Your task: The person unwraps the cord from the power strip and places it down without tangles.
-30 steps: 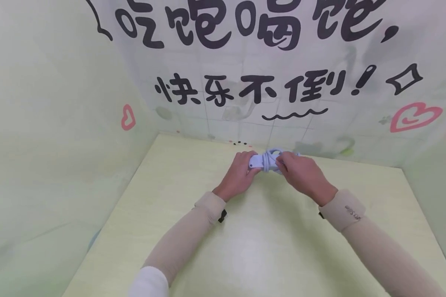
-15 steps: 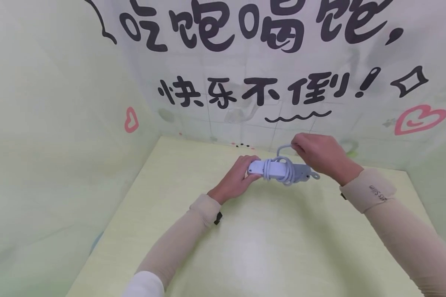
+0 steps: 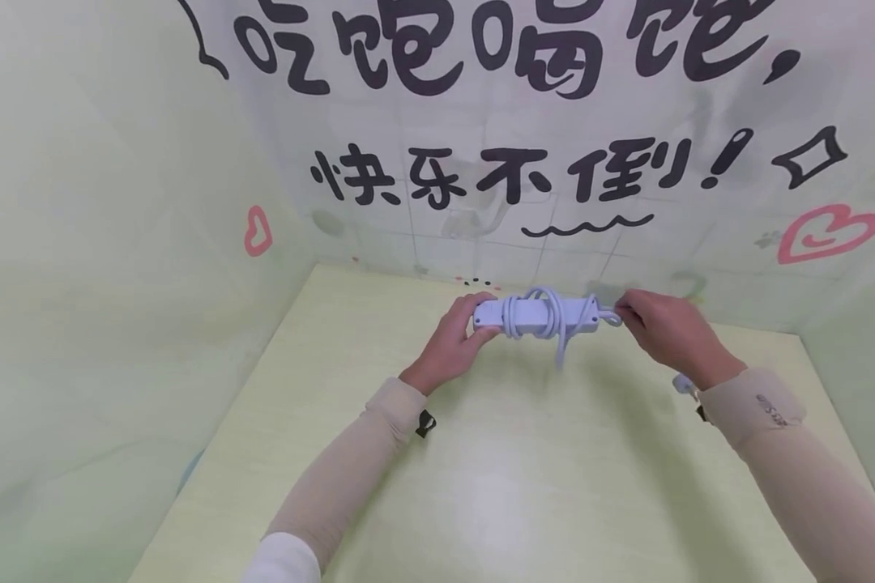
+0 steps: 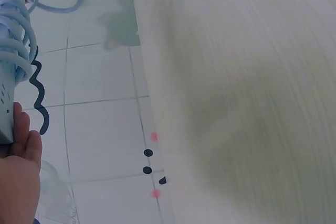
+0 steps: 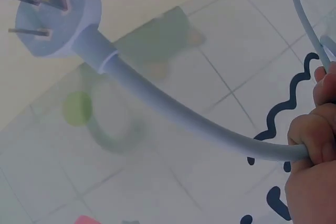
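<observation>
My left hand (image 3: 448,344) grips the left end of a pale blue-white power strip (image 3: 490,312), holding it level above the table near the back wall. Its cord (image 3: 554,312) is wound in several loose loops around the strip, and one loop dangles below. At the strip's right end, my right hand (image 3: 674,332) pinches the cord near its plug end. The three-pin plug (image 5: 58,14) sticks out free from the right hand on a short length of cord in the right wrist view; in the head view it shows below that hand. The left wrist view has the strip only at its left edge.
A pale wooden table (image 3: 496,470) lies below both hands. Behind it stands a printed wall covering (image 3: 437,235) with large black characters, and side panels (image 3: 117,283) close in the left and right.
My right hand went from the strip up and to the right with the cord, then came lower at the strip's right end. A cord loop now hangs below the strip, and the plug shows.
</observation>
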`<state>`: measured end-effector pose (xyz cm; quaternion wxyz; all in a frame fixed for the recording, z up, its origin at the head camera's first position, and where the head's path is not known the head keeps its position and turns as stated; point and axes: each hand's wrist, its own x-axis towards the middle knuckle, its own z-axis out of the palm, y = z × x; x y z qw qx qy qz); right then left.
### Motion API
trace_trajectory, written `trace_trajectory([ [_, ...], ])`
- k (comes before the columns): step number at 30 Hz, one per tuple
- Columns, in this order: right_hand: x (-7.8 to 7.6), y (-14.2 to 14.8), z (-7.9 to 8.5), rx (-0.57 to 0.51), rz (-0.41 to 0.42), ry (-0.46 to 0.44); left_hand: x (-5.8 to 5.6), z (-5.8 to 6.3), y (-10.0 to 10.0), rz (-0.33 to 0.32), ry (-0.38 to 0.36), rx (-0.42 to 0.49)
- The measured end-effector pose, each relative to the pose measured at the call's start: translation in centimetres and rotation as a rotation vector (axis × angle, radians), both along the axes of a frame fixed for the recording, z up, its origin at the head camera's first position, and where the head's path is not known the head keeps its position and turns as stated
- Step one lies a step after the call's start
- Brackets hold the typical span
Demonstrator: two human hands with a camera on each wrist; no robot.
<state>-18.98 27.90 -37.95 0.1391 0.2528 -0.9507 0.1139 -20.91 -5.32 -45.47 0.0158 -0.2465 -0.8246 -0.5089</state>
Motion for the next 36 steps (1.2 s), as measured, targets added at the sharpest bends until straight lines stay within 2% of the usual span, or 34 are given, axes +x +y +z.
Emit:
trace_trajectory([
  [4,1.2,0.5,-1.2,-0.019,0.009,-0.014,-0.3,-0.1,-0.3,0.027,-0.014,0.013],
  [9,3.2,0.1,-2.0,-0.036,0.068,0.018,-0.8,-0.2,-0.6,0.079,-0.01,0.088],
  [15,5.5,-2.1,-1.1,-0.071,0.197,0.108,-1.0,0.1,-0.8,0.088,-0.035,0.138],
  [20,6.7,-4.4,1.4,-0.089,0.309,0.196,-0.7,0.1,-0.7,0.076,-0.044,0.148],
  [24,6.8,-6.0,4.5,-0.092,0.365,0.326,-0.4,0.0,-0.4,0.069,-0.04,0.139],
  [28,6.2,-6.9,8.1,-0.106,0.401,0.431,0.1,-0.2,-0.2,0.051,-0.055,0.12],
  [32,4.4,-6.7,11.0,-0.135,0.358,0.439,0.7,-0.3,0.0,0.033,-0.074,0.096],
  [36,1.8,-5.2,12.1,-0.131,0.235,0.448,1.1,-0.3,0.3,0.001,-0.049,0.076],
])
